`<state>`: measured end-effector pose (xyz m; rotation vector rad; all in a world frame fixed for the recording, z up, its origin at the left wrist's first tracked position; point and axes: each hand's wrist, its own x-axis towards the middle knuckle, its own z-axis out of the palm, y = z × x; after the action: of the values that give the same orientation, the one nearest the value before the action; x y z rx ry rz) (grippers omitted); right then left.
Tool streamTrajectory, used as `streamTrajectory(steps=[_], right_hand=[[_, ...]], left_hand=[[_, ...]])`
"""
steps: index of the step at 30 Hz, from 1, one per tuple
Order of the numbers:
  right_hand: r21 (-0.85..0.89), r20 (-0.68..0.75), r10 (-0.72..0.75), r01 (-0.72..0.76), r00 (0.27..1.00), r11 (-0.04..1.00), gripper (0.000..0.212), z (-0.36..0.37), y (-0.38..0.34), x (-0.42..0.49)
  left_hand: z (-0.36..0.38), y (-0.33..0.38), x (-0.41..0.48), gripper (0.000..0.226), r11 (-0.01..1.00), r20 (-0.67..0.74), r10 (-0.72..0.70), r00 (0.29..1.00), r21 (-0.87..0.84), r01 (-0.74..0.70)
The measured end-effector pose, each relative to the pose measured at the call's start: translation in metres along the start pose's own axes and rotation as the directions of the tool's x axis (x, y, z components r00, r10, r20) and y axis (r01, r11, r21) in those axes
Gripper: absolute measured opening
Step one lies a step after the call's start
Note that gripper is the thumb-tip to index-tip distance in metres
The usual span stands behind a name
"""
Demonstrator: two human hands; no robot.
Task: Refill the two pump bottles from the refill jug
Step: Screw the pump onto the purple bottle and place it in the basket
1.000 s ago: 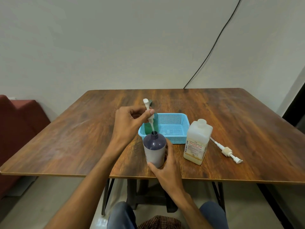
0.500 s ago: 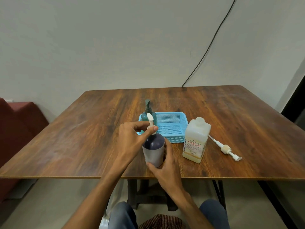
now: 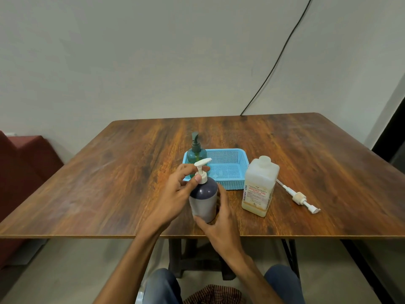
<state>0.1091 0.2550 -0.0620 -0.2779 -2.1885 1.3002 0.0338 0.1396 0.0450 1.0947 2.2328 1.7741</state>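
Standing upright near the front edge of the tabletop (image 3: 109, 183), the dark bottle (image 3: 203, 200) has a white pump (image 3: 202, 170) seated in its neck, with the spout pointing up and to the right. The left hand (image 3: 175, 194) pinches the pump's collar between thumb and curled fingers, right at the top of the bottle's shoulder. The right hand (image 3: 219, 224) grips the lower body of the same bottle: the thumb lies across the front near the base and the fingers wrap round the right side.

Just behind the dark bottle sits a blue basket (image 3: 230, 170) with perforated walls. A teal bottle (image 3: 196, 151) with its dark pump fitted stands at the basket's far left corner (whether inside the rim or just behind it is hard to tell).

The refill jug (image 3: 259, 185) stands upright just right of the basket, close to its right wall, with its label facing the front and a pale yellowish band low inside. A loose pump (image 3: 300, 198) with its long tube lies flat on the wood to the right of the jug, spout towards the front edge.

A black cable (image 3: 276, 69) runs down the wall to the tabletop's far edge.
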Motion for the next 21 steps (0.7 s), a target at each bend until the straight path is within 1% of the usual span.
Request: streamTrajectory(steps=[1, 3, 5, 6, 8, 10, 11, 13, 15, 17, 19, 21], right_hand=[[0.001, 0.003, 0.004, -0.004, 1.0, 1.0, 0.1, 0.0, 0.0, 0.0], [-0.006, 0.005, 0.007, -0.007, 1.0, 1.0, 0.101, 0.0, 0.001, 0.0], [-0.015, 0.004, 0.009, -0.009, 1.0, 1.0, 0.101, 0.0, 0.002, 0.0], [-0.016, 0.007, 0.012, -0.012, 1.0, 1.0, 0.101, 0.0, 0.002, 0.0], [-0.008, 0.011, 0.015, -0.015, 1.0, 1.0, 0.1, 0.0, 0.002, -0.001], [0.001, 0.01, 0.02, -0.02, 1.0, 1.0, 0.099, 0.0, 0.002, -0.001], [0.005, 0.01, 0.023, -0.023, 1.0, 1.0, 0.099, -0.001, 0.001, -0.001], [0.013, 0.01, 0.02, -0.02, 1.0, 1.0, 0.099, -0.001, 0.0, -0.002], [0.012, 0.007, 0.011, -0.011, 1.0, 1.0, 0.1, -0.002, 0.0, -0.002], [0.007, 0.009, 0.004, -0.004, 1.0, 1.0, 0.099, -0.002, 0.0, -0.001], [0.007, 0.012, 0.009, -0.009, 1.0, 1.0, 0.099, -0.001, -0.001, -0.001], [-0.002, 0.012, 0.019, -0.019, 1.0, 1.0, 0.1, -0.002, -0.001, -0.001]], left_hand=[[0.001, -0.001, 0.0, 0.02, 1.0, -0.006, -0.002, 1.0, 0.007, 0.002], [0.005, -0.003, -0.001, 0.015, 0.997, -0.038, 0.019, 0.999, 0.073, -0.016], [0.01, 0.001, -0.001, 0.009, 0.988, -0.107, 0.05, 0.993, 0.148, -0.034], [0.012, 0.003, -0.001, 0.014, 0.986, -0.153, 0.062, 0.986, 0.165, -0.037], [0.015, 0.005, -0.001, 0.031, 0.985, -0.239, 0.086, 0.967, 0.169, -0.045], [0.014, 0.004, -0.001, 0.034, 0.986, -0.285, 0.093, 0.954, 0.159, -0.049], [0.013, 0.004, 0.0, 0.03, 0.985, -0.281, 0.097, 0.955, 0.162, -0.052], [0.01, 0.003, 0.0, 0.02, 0.988, -0.209, 0.087, 0.974, 0.143, -0.057], [0.007, 0.004, -0.003, 0.02, 0.999, -0.114, 0.026, 0.993, 0.033, -0.022], [0.004, 0.002, -0.007, 0.025, 0.997, -0.067, -0.021, 0.998, -0.069, 0.017], [0.005, 0.0, -0.009, 0.026, 0.997, -0.099, -0.027, 0.995, -0.074, 0.02], [0.01, 0.0, -0.01, 0.031, 0.999, -0.189, -0.029, 0.981, -0.024, 0.025]])
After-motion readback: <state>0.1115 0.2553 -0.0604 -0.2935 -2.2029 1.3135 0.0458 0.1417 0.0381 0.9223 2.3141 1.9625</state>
